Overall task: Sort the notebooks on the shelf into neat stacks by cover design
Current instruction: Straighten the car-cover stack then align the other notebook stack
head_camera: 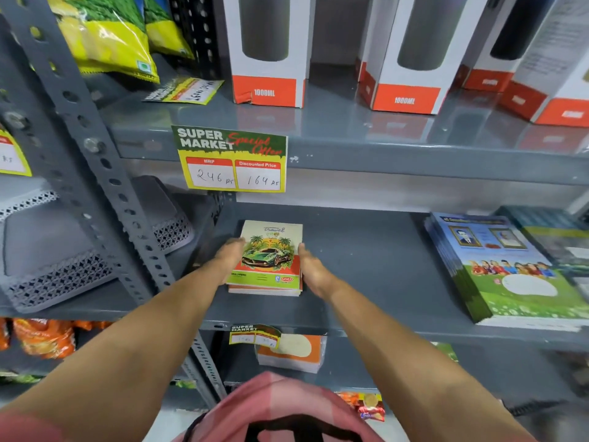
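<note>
A small stack of notebooks (pixel 267 260) lies on the grey middle shelf (pixel 366 269). Its top cover shows a green car among palm trees. My left hand (pixel 228 258) presses flat against the stack's left edge. Pressed to the right edge is my right hand (pixel 314 269), so both hands clamp the stack between them. Further right on the same shelf lies a larger stack of blue and green notebooks (pixel 500 269) with children printed on the cover. Another dark-covered pile (pixel 554 237) sits behind it at the right edge.
A price tag (pixel 231 161) hangs from the upper shelf above the stack. White and orange bottle boxes (pixel 266 49) stand on that shelf. Grey perforated baskets (pixel 79 244) fill the bay to the left, behind a slotted upright (pixel 105 173). Snack packets lie below.
</note>
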Demonstrator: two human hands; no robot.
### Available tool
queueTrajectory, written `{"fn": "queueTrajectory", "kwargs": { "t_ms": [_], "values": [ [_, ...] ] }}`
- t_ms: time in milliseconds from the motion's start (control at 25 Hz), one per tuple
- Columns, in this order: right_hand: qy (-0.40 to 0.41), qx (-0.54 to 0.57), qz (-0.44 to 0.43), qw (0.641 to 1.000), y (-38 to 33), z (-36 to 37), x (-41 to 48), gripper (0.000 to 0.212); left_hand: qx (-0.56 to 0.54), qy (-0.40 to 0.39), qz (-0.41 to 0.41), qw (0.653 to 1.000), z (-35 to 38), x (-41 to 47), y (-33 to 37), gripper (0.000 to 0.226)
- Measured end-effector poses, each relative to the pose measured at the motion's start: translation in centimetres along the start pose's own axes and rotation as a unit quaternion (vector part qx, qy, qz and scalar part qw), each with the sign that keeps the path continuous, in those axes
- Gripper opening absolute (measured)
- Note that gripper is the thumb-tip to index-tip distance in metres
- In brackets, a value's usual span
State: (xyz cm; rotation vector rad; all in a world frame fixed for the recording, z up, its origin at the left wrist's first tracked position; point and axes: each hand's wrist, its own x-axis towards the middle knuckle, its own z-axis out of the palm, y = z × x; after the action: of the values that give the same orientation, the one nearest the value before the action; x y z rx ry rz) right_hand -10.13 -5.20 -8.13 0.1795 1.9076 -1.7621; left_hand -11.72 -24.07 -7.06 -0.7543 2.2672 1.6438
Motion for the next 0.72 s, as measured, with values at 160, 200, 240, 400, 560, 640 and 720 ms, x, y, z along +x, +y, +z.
{"fn": "queueTrajectory", "kwargs": {
  "t_ms": [160, 200, 240, 400, 560, 640, 720],
  "values": [
    [0.020, 0.027, 0.008, 0.999, -0.1, 0.2, -0.4, 0.062, -0.016, -0.005, -0.005, 1.000, 0.0, -0.3, -0.2, 0.060],
    [0.022, 0.073, -0.003, 0.997, -0.1, 0.1, -0.6, 0.066, -0.038, 0.004, -0.022, 0.999, 0.0, -0.6, -0.3, 0.063],
    [0.027, 0.126, -0.010, 0.992, 0.2, 0.1, -0.5, 0.070, -0.064, 0.014, -0.032, 0.997, 0.0, -1.6, -0.2, 0.065],
    [0.085, 0.145, 0.013, 0.986, 1.2, 1.5, -0.7, 0.063, -0.074, 0.025, -0.045, 0.996, 0.4, -4.6, 0.2, 0.063],
    [0.081, 0.127, 0.029, 0.988, 0.6, 1.5, -1.3, 0.061, -0.087, 0.009, -0.052, 0.995, 0.2, -4.9, -0.1, 0.065],
    [0.101, 0.101, 0.023, 0.989, 0.3, 1.0, -1.5, 0.057, -0.097, 0.006, -0.048, 0.994, -0.2, -4.2, -0.5, 0.070],
    [0.170, 0.042, 0.012, 0.985, 0.5, 0.5, -1.5, 0.042, -0.060, 0.047, -0.030, 0.997, -0.6, -3.9, -0.9, 0.059]
  ]
}}
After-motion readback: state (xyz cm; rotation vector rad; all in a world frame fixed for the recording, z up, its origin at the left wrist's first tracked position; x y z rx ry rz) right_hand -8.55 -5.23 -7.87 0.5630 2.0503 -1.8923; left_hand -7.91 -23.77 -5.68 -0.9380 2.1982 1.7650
